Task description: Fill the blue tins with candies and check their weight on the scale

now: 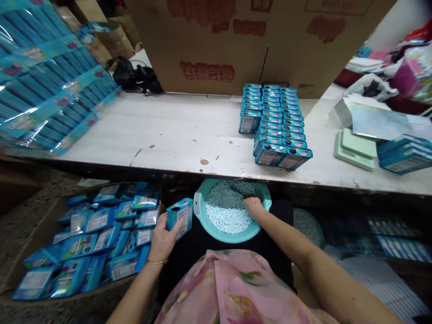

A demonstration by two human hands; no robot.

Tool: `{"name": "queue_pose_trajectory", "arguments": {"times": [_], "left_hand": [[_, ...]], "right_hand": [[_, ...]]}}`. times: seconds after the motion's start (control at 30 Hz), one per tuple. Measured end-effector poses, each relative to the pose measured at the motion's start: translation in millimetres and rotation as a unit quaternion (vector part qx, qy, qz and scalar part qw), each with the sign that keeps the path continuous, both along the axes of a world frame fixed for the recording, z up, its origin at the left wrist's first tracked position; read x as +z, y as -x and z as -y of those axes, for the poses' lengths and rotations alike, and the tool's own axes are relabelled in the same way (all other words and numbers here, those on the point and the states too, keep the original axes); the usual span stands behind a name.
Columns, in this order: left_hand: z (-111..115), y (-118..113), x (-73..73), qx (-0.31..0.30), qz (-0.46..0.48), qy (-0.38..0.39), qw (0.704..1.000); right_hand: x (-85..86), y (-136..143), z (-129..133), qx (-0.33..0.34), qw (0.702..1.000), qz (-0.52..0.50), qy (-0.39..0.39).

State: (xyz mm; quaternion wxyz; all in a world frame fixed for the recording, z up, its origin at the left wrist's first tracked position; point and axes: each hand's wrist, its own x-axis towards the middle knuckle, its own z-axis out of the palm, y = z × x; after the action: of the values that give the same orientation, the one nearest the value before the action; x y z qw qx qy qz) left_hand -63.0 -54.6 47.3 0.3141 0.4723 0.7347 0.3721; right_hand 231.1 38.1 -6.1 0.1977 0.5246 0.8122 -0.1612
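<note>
A blue box (pixel 180 217) is held upright by my left hand (pixel 163 240), its top with a dark round opening facing up, just left of the basin. My right hand (pixel 252 204) reaches into the turquoise basin (pixel 232 237) on my lap, at its right side. It seems to hold a dark scoop-like thing, blurred, over the small pale pellets (pixel 229 216); the fingers are mostly hidden. To the left, a cardboard carton (pixel 32 225) holds a heap of similar blue boxes (pixel 101 220). More blue boxes (pixel 281 126) stand in rows on the white table (pixel 175 135).
Wrapped stacks of blue boxes (pixel 50 81) stand at the table's left. A large cardboard box (pixel 216 45) forms a wall behind. At right are a pale green scale (pixel 356 148) and a few blue boxes (pixel 405 154). Another pellet container (pixel 305 225) sits below the table.
</note>
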Motion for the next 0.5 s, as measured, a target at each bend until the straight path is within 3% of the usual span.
{"name": "queue_pose_trajectory", "arguments": {"times": [0.13, 0.2, 0.37, 0.5], "left_hand": [[-15, -24, -5.5, 0.069, 0.256, 0.028, 0.964], [-21, -33, -11.9, 0.084, 0.313, 0.020, 0.946], [-28, -35, -22.9, 0.074, 0.331, -0.006, 0.941], [-30, -27, -25.7, 0.043, 0.288, -0.021, 0.957]], "right_hand": [[-10.3, 16, 23, 0.012, 0.999, -0.010, 0.031], [-13.7, 20, 27, 0.024, 0.998, -0.022, 0.059], [-13.6, 12, 15, 0.033, 0.990, -0.058, 0.125], [1.3, -4, 7, 0.025, 0.987, -0.091, 0.134]]}}
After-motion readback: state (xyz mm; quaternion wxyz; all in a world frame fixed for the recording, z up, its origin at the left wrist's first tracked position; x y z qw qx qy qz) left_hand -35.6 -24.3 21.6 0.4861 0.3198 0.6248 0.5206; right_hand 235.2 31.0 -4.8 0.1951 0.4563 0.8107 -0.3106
